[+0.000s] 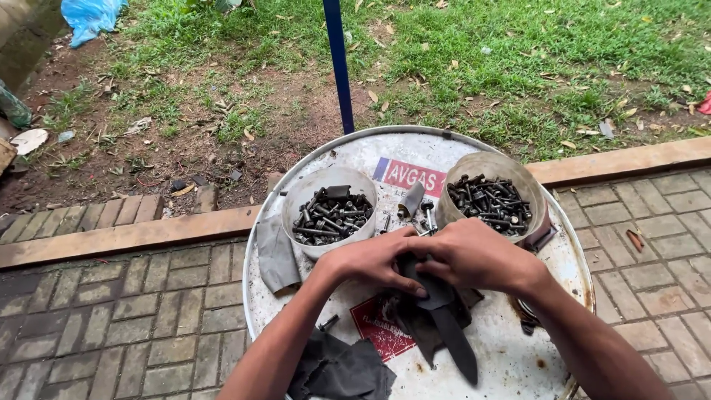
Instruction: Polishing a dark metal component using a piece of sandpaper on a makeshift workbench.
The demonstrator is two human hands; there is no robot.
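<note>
Head view — both hands, left hand (374,259) and right hand (474,255), grip one dark blade (452,333) at the drum top's (518,355) centre, tip pointing toward the near edge.

Outdoor scene, flat daylight, no hard shadows. Grey brick paving (111,326) covered the foreground, edged by a long brown kerb (133,237). Beyond it lay bare dirt (185,133) with scattered dry leaves, then patchy green grass (518,59). A blue pole (338,67) stood upright in the ground. A crumpled blue plastic bag (89,15) lay at the far left.
</note>
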